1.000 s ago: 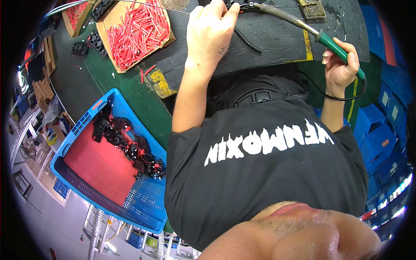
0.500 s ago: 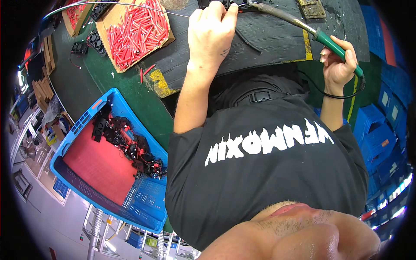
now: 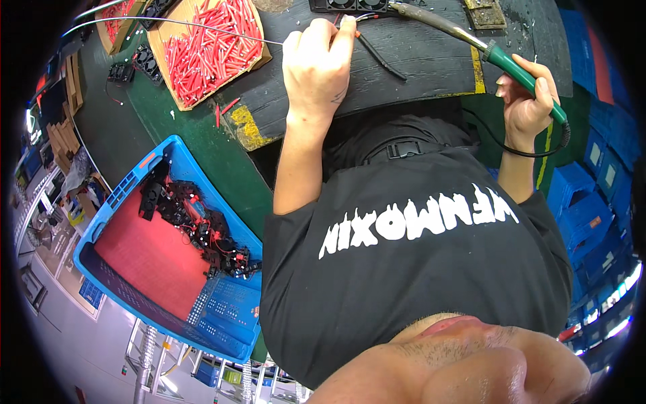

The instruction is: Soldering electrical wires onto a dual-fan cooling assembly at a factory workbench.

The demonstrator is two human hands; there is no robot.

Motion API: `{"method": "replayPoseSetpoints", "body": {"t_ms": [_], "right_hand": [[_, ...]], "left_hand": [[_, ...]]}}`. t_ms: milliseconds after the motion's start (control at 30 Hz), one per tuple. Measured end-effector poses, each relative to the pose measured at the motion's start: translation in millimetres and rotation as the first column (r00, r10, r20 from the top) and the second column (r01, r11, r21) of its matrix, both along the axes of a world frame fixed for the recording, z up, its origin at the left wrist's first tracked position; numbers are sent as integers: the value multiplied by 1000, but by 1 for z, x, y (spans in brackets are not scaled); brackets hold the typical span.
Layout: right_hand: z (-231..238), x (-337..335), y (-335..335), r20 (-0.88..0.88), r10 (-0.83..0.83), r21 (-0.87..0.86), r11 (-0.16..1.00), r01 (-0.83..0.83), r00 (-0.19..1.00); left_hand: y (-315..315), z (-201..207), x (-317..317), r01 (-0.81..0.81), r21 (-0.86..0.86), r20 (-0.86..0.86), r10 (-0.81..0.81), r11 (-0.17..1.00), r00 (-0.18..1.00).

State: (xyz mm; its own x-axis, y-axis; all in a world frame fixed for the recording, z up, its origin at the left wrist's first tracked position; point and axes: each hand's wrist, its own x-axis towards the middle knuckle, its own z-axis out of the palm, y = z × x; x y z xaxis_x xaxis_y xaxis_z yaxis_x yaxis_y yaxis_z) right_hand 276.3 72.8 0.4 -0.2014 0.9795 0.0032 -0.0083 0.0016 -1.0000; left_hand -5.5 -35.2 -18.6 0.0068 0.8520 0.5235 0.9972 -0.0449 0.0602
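My right hand [image 3: 528, 108] is wrapped round the green handle of a soldering iron [image 3: 511, 69]. Its metal shaft slants up and left, the tip end reaching the right side of a black pair of small fans [image 3: 350, 5] at the top edge. Just below the fans, my left hand [image 3: 316, 74] is closed in a pinch, and a thin silvery solder wire [image 3: 202, 25] runs into it from the left. Short thin wires [image 3: 365, 16] lie by its fingertips. Beside that hand, a black cable [image 3: 382, 59] with a reddish end rests on the dark bench mat [image 3: 417, 67].
A cardboard tray [image 3: 259, 57] of red tubes stands left of the mat, with loose black fans [image 3: 147, 62] beyond it. Lower left is a blue crate [image 3: 84, 252] holding black fans and red-black wiring. A small block [image 3: 486, 15] sits behind the iron. Blue crates [image 3: 579, 202] stack at right.
My left hand has moved down and slightly left, away from the fans, uncovering them and the thin wires. The solder wire shifted with it. The iron has barely moved.
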Motion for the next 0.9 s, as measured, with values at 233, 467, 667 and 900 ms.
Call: {"method": "replayPoseSetpoints", "body": {"t_ms": [233,467,667,900], "right_hand": [[9,-6,-3,75,16,46,999,-19,997],[11,-4,-4,69,10,63,998,-14,998],[7,4,-1,-25,-4,26,1000,5,1000],[1,18,3,-57,-44,0,999,44,997]], "left_hand": [[-5,-4,-4,-3,22,43,2,1000,999],[1,11,7,-5,67,72,0,998,997],[8,21,10,33,79,145,-44,996,989],[23,41,19,70,-27,69,-68,997,995]]}}
